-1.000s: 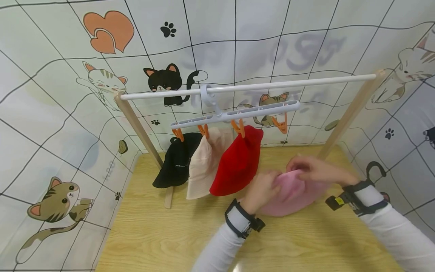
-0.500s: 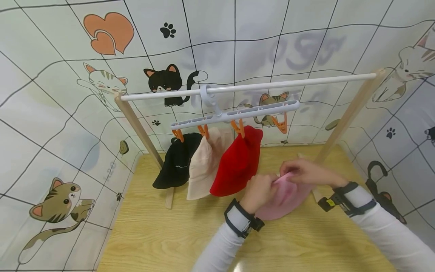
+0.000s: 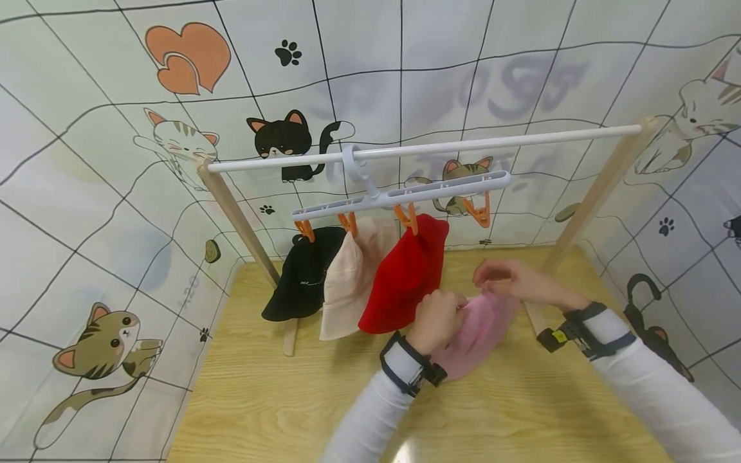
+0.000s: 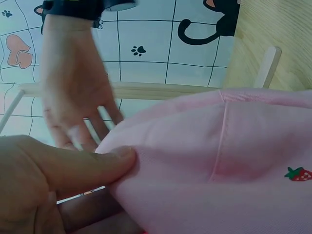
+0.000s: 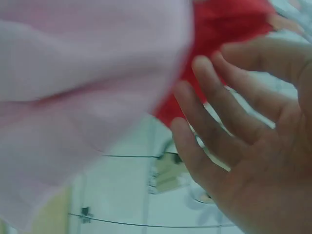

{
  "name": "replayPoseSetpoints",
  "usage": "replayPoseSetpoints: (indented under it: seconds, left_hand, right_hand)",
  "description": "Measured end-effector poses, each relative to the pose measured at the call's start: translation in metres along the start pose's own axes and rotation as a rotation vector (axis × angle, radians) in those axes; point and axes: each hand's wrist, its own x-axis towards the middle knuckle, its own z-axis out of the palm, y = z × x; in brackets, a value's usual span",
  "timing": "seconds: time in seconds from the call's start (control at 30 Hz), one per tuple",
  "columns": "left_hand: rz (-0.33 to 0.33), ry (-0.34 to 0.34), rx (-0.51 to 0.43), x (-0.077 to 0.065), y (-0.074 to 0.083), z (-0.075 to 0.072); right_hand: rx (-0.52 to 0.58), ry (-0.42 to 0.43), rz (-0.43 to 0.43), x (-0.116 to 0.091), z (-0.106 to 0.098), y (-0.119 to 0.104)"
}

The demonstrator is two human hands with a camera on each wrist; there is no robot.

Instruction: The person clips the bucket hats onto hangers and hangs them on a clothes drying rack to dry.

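A pink bucket hat (image 3: pixel 477 334) hangs low over the table, and a small strawberry (image 4: pixel 299 174) shows on it in the left wrist view. My left hand (image 3: pixel 437 318) pinches its folded edge between thumb and fingers. Just beyond the hat, my right hand (image 3: pixel 518 281) has its fingers spread and loosely bent. In the right wrist view a gap shows between those fingers and the pink cloth (image 5: pixel 87 92), and nothing is held in them. Beside the left hand hangs a red bucket hat (image 3: pixel 408 276), held by an orange clip (image 3: pixel 406 218).
A white rail (image 3: pixel 498 143) on wooden posts carries a pale grey hanger (image 3: pixel 405 198). Cream (image 3: pixel 347 289) and black (image 3: pixel 303 276) bucket hats hang from its left clips. The rightmost orange clip (image 3: pixel 479 211) holds nothing. Below lies a wooden table (image 3: pixel 278 405).
Both hands have drawn the pink hat leftward, closer to the red one. The right hand has let go of the pink cloth, while the left keeps its pinch.
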Motion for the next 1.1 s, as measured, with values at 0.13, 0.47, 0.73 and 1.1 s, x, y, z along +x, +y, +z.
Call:
replayPoseSetpoints:
  seconds: [0.13, 0.47, 0.73, 1.1]
  left_hand:
    - [-0.025, -0.006, -0.018, 0.001, 0.000, -0.004]
    - [-0.001, 0.010, -0.026, 0.008, 0.001, -0.022]
    - [0.009, 0.001, -0.027, 0.015, 0.003, -0.036]
    - [-0.007, -0.012, -0.061, 0.022, 0.008, -0.051]
  right_hand:
    - [0.091, 0.146, 0.111, 0.005, -0.026, -0.015]
    - [0.183, 0.195, 0.211, 0.028, -0.064, -0.072]
    - [0.522, 0.089, 0.006, 0.049, -0.070, -0.080]
    - [0.803, 0.005, -0.189, 0.057, -0.064, -0.071]
